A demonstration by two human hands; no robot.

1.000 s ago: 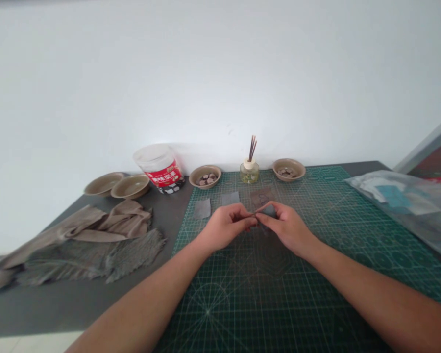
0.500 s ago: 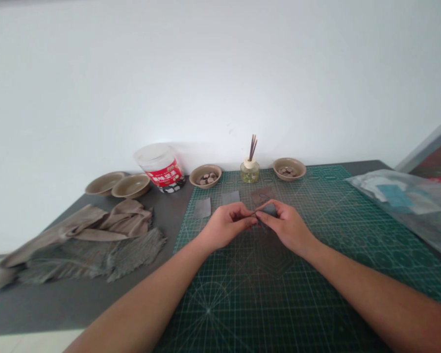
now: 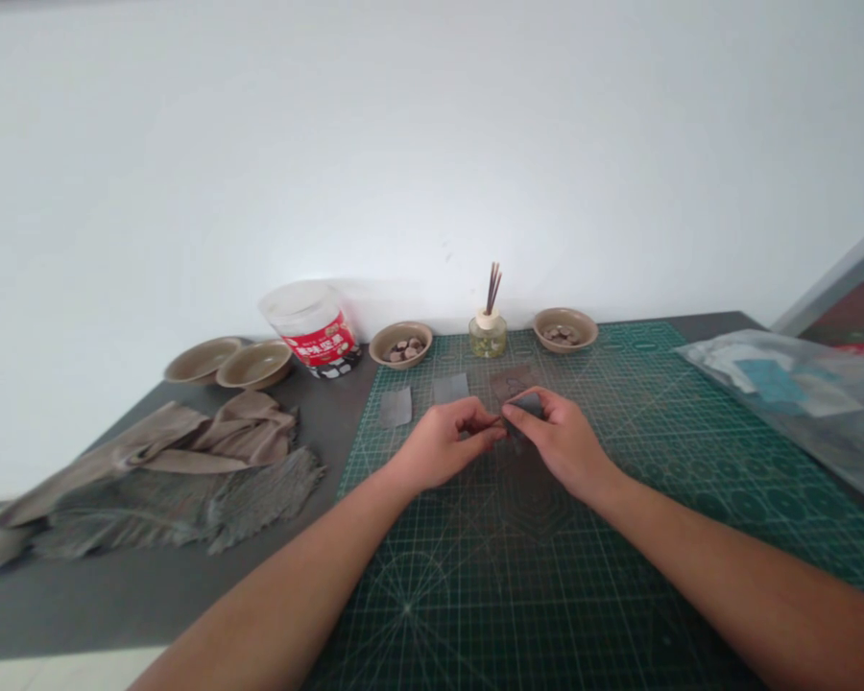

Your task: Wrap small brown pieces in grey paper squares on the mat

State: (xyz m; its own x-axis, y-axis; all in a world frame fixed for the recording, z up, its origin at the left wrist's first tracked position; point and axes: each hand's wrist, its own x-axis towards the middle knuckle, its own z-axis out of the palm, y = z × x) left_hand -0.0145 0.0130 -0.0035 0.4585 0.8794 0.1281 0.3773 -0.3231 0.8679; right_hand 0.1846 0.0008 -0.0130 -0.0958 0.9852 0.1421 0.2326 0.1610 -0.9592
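Over the green cutting mat [image 3: 475, 557], my two hands meet fingertip to fingertip. My right hand [image 3: 556, 430] is closed on a small grey piece of cloth [image 3: 531, 404], its thumb pressed along the near side. With thumb and forefinger pinched, my left hand [image 3: 455, 437] is at the cloth's left edge; what lies between those fingertips is too small to make out. Behind the hands, a grey cloth square [image 3: 451, 388] and a second grey square [image 3: 396, 407] lie flat on the mat. A brownish cloth piece [image 3: 511, 382] with a dark loop on it is partly hidden by my right hand.
At the back stand a bowl of small brownish discs [image 3: 401, 345], a reed diffuser [image 3: 488, 334] and another such bowl [image 3: 565, 331]. To the left are a plastic tub [image 3: 313, 331], stacked-looking bowls [image 3: 255, 366] and crumpled fabric [image 3: 180, 470]. A clear bag [image 3: 799, 384] lies right.
The fingertips have shifted slightly, and my left fingertips sit a little lower against the cloth. Both hands stay in nearly the same place; the whole view has moved very slightly.
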